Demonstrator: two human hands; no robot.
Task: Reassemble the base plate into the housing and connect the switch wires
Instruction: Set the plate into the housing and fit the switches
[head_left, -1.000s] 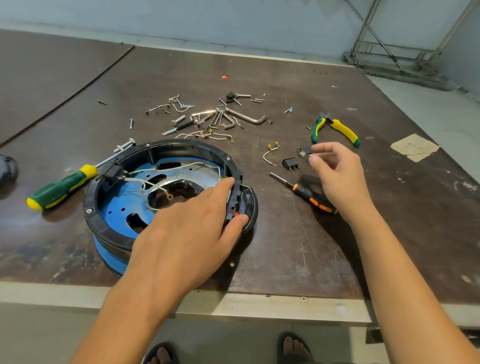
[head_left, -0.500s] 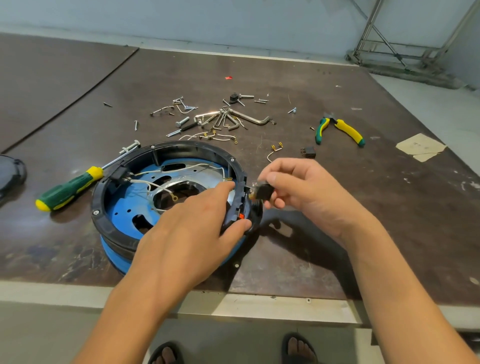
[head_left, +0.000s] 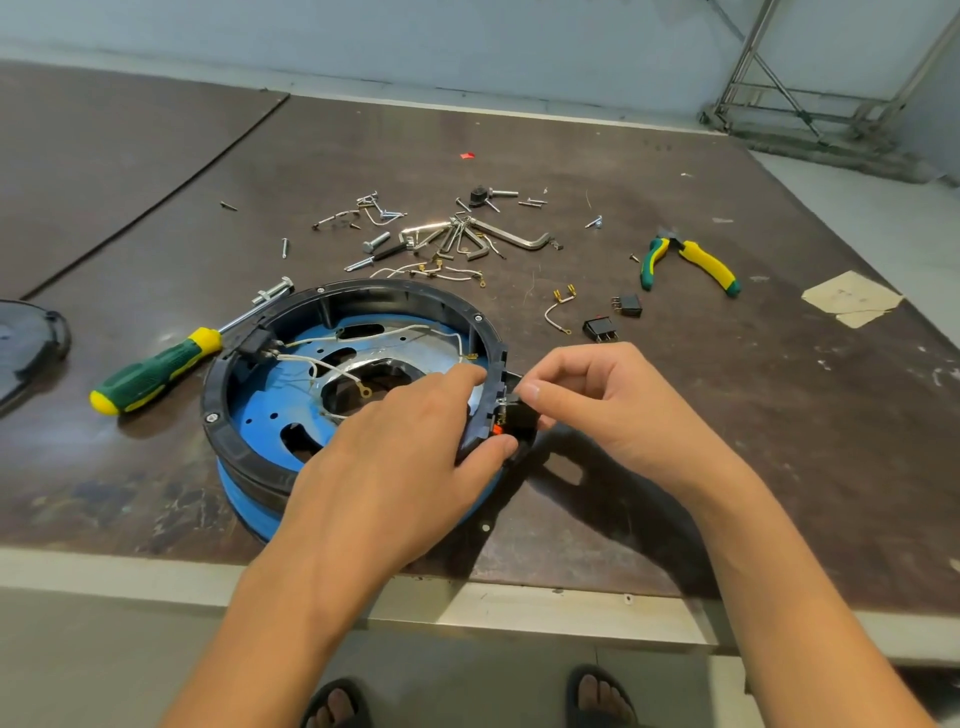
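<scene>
Pinching the black switch (head_left: 522, 418) against the housing's (head_left: 363, 288) three o'clock rim, the right hand (head_left: 613, 410) steadies it while the left hand (head_left: 395, 467) grips that rim; pushed in skewed, its terminals could bend.

Housing (head_left: 358, 290) on the near-left of the table (head_left: 727, 441), base plate (head_left: 260, 410) inside it, screwdriver (head_left: 156, 371) to its left, hex keys (head_left: 470, 236) and loose screws (head_left: 284, 248) behind it, two spare switches (head_left: 601, 329) to its right, pliers (head_left: 691, 260) farther right, left hand (head_left: 395, 462) gripping the housing's right rim, right hand (head_left: 608, 410) pinching a switch (head_left: 522, 418) there.
</scene>
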